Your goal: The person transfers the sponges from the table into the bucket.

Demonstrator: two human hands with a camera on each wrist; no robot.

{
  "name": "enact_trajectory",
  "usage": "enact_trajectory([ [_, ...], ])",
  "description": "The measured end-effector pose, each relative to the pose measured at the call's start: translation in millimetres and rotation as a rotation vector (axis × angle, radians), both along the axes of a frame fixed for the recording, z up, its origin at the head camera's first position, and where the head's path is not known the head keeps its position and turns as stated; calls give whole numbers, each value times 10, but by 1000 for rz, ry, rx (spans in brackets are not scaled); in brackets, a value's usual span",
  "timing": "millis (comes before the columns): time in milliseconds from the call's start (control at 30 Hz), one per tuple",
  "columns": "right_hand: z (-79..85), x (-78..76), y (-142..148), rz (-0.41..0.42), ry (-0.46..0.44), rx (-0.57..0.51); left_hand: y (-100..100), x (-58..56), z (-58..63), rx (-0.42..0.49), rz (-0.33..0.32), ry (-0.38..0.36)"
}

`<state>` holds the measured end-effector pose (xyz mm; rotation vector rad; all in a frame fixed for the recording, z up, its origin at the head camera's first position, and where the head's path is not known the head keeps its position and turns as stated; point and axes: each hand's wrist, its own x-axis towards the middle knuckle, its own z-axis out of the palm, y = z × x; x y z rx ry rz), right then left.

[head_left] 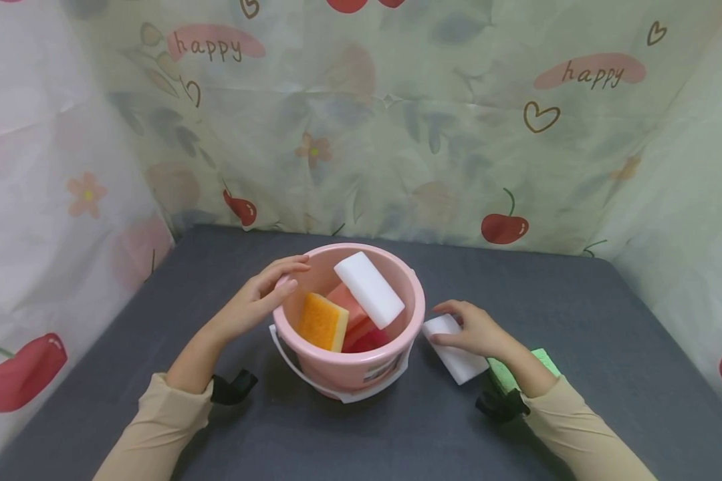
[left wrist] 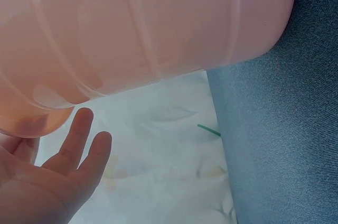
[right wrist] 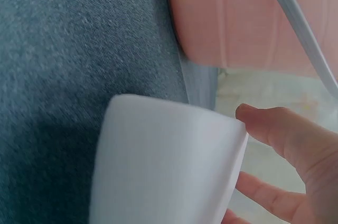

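Note:
A pink bucket (head_left: 349, 367) with a white handle (head_left: 361, 398) stands upright on the dark table. Inside it lie a white sponge block (head_left: 370, 288), a yellow-orange sponge (head_left: 323, 322) and red or pink pieces (head_left: 366, 339) partly hidden beneath. My left hand (head_left: 259, 298) rests at the bucket's left rim, its fingers loosely extended; the left wrist view shows two fingers (left wrist: 79, 134) just beyond the rim. To the right of the bucket, my right hand (head_left: 475, 327) grips a second white sponge block (head_left: 457, 354) between thumb and fingers. In the right wrist view the thumb presses its edge.
A green sponge (head_left: 544, 361) lies on the table (head_left: 626, 374), partly covered by my right forearm. Black straps (head_left: 233, 387) hang at both wrists. Patterned cloth (head_left: 385, 147) encloses the table at the back and both sides.

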<state>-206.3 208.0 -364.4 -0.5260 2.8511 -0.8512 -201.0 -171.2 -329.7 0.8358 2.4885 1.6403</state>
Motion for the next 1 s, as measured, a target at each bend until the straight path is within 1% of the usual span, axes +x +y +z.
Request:
enact_trajectory([
  [167,49,-8,46,-7,3,-14,2,-1,1,-1,2,0],
  [433,141,-10,129,-42,-12,-29,-1,-8,0,3,-1,-8],
  [700,294,-2,170,-84,2,-47,-2,-5,2,3,-4,-13],
  [1000,485,-8,198,-101,50,-54,-6,-8,0,-1,-4,-14],
])
